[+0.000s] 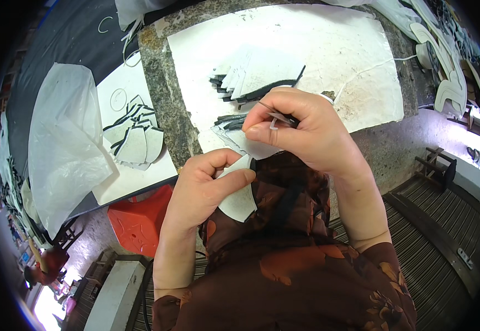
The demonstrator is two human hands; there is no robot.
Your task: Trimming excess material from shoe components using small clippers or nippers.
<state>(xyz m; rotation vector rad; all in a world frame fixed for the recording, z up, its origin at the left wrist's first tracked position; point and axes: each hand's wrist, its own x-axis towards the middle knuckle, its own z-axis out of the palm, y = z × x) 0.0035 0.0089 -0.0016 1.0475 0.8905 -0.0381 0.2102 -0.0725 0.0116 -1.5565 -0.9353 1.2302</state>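
Note:
My left hand (207, 187) pinches a white, curved cut piece (239, 201) with a dark edge, held close to my body. My right hand (300, 129) is closed around a thin brush-like tool (275, 113) with a slim metal stem, its tip pointing left above the table. Just beyond my right hand lie two fanned stacks of similar white pieces with black backing, the far stack (253, 77) and the near stack (231, 124). Both rest on a white sheet (328, 49) spread over the stone table (162, 88).
To the left, a white board (119, 107) carries another fan of cut pieces (135, 138), beside a crumpled clear plastic bag (63, 143). A red stool (140, 218) stands below it. Shaped white parts (446, 60) pile up at the far right. Slatted flooring lies at the lower right.

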